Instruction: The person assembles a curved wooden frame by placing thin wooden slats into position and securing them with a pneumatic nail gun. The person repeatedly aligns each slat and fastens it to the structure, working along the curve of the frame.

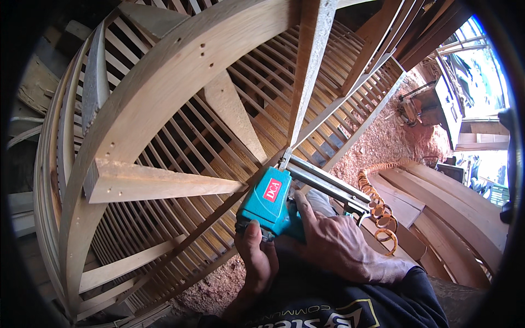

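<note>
A teal pneumatic nail gun is held in both my hands. My right hand wraps around its handle, forefinger stretched along the side; the trigger is hidden. My left hand grips the rear end of the body, its thumb on the edge of the cap. The gun's metal nose sits at the lower end of a long upright wooden piece, where it meets the slatted frame. Whether the nose touches the wood I cannot tell. A tapered wooden bracket points in from the left, its tip beside the gun.
A broad curved wooden rim with small holes arches across the left. Another tapered piece lies over the slats. A coiled orange air hose hangs right of the gun. Curved planks lie farther right, and reddish sawdust covers the floor.
</note>
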Demonstrator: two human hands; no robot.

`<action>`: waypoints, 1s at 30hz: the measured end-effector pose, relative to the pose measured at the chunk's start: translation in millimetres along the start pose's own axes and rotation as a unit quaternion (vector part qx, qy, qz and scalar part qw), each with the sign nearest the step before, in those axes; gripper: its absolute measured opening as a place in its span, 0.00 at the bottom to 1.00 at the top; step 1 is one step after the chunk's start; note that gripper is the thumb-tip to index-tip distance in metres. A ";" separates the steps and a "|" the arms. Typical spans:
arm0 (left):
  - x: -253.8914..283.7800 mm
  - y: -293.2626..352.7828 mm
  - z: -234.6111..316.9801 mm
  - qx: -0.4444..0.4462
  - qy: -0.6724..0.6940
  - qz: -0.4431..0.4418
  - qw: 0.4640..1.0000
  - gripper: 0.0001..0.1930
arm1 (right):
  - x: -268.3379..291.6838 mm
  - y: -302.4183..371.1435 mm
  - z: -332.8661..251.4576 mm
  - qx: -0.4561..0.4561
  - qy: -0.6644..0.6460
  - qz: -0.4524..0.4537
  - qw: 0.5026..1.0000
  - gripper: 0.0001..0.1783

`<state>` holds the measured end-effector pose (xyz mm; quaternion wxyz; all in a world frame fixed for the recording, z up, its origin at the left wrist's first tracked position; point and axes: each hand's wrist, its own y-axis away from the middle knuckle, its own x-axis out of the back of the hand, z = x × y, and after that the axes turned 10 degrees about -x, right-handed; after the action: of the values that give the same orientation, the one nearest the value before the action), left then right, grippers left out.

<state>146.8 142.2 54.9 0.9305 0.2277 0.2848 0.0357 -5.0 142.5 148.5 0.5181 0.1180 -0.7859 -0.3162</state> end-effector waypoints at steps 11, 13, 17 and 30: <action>18.7 28.5 1.0 -0.080 0.013 -0.131 0.988 0.25 | -13.7 48.1 40.4 -0.049 -0.178 -0.080 0.980 0.50; 11.6 17.0 3.7 -0.141 -0.100 -0.160 0.972 0.21 | -24.7 60.6 53.9 -0.072 -0.180 -0.032 0.981 0.43; -16.6 -14.4 -2.0 -0.221 -0.212 -0.180 0.935 0.19 | -45.8 86.9 96.2 -0.104 -0.185 0.030 0.977 0.43; 2.4 -20.9 -73.0 -0.434 -0.594 -0.226 0.638 0.13 | -133.4 122.8 199.8 -0.134 -0.553 0.184 0.801 0.16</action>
<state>107.6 153.4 -9.2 0.8700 -0.3016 -0.3355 -0.1991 -107.1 380.6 73.3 0.0544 -0.2945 -0.8957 -0.3286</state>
